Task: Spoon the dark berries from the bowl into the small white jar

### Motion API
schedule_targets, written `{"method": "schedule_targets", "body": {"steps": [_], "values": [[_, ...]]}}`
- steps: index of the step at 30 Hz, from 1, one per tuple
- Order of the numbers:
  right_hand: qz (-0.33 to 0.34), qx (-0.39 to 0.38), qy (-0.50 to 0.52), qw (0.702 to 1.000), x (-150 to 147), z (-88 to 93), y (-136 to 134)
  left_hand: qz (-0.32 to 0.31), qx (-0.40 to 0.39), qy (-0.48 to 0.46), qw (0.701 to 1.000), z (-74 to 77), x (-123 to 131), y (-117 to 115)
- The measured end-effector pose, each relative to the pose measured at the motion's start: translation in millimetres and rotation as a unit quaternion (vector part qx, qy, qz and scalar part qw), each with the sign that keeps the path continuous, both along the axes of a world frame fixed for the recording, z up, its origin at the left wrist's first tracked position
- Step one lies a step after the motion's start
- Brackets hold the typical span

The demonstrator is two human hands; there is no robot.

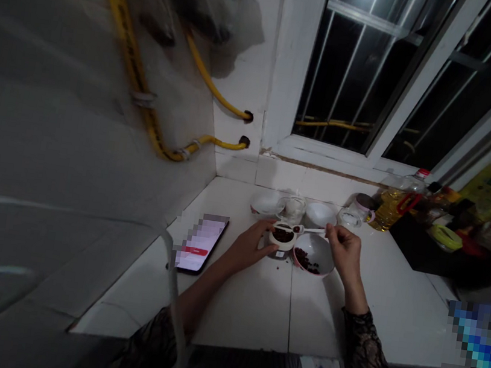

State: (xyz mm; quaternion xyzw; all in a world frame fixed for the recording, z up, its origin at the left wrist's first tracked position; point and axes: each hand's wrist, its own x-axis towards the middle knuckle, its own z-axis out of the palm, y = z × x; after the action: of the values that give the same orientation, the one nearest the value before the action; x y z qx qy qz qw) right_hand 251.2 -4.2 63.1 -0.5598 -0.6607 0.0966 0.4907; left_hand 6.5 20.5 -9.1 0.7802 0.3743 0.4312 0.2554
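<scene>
A small round jar (280, 253) of dark red bits stands on the white tiled counter. My left hand (249, 247) is closed around its left side, thumb at the front and fingers by the rim. Pinched in my right hand (345, 251) is the handle of a white spoon (313, 231). The spoon lies level over the jar's mouth, and a few dark red bits seem to be in its bowl. Just right of the jar, below the spoon, sits a white bowl (329, 258) with more dark red pieces (302, 258) on its left and lower inside.
A lit phone (197, 247) lies to the left. Behind the jar stand a pale bowl (265, 202), a glass jar (294, 208), a white bowl (321, 213) and a mug (364, 208). An oil bottle (389, 209) and a black box (417, 248) are at the right. A pale bent wire (173, 289) crosses the left foreground.
</scene>
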Motion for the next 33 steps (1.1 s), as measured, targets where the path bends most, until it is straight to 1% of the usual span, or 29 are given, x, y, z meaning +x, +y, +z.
{"method": "schedule_targets", "body": {"steps": [2,4,5,6,8,10,12,13,16,20,23,26,29,33], "values": [[0.011,0.069,-0.110,0.991,-12,-1.0,-5,-0.003,-0.001,0.001,1.000,-0.2,0,0],[0.028,0.126,-0.215,0.968,-20,-3.5,-9,-0.002,-0.003,0.002,1.000,-1.0,0,1],[0.033,0.147,-0.250,0.956,-20,-4.7,-11,-0.001,-0.003,0.002,1.000,-1.5,0,1],[0.033,0.160,-0.268,0.949,-19,-5.7,-11,0.000,-0.001,0.002,1.000,-1.8,0,1],[0.017,0.164,-0.258,0.952,-11,-6.7,-10,-0.001,0.004,0.001,1.000,-2.0,0,1],[-0.019,0.134,-0.218,0.967,3,-6.1,-8,0.001,0.005,-0.001,1.000,-1.4,1,0],[-0.066,0.071,-0.201,0.975,19,-4.3,-5,0.004,0.003,-0.002,1.000,-0.6,1,0],[-0.083,0.023,-0.215,0.973,28,-3.1,-3,0.005,0.002,-0.003,1.000,-0.3,1,0],[-0.134,-0.084,-0.259,0.953,48,0.3,-2,0.001,0.003,-0.002,1.000,-0.3,0,-1],[-0.169,-0.163,-0.305,0.923,58,1.5,-3,0.003,0.002,-0.004,1.000,-1.1,0,0],[-0.152,-0.199,-0.309,0.917,53,-3.1,-2,0.004,0.002,-0.005,1.000,-1.0,0,0],[-0.090,-0.205,-0.275,0.935,41,-12.3,2,0.001,0.001,-0.005,1.000,-1.0,0,0],[-0.039,-0.205,-0.218,0.953,30,-22.1,6,0.004,-0.004,-0.002,1.000,-1.4,0,1],[-0.011,-0.219,-0.109,0.970,29,-28.8,9,0.000,-0.010,-0.002,1.000,-1.2,0,0]]}}
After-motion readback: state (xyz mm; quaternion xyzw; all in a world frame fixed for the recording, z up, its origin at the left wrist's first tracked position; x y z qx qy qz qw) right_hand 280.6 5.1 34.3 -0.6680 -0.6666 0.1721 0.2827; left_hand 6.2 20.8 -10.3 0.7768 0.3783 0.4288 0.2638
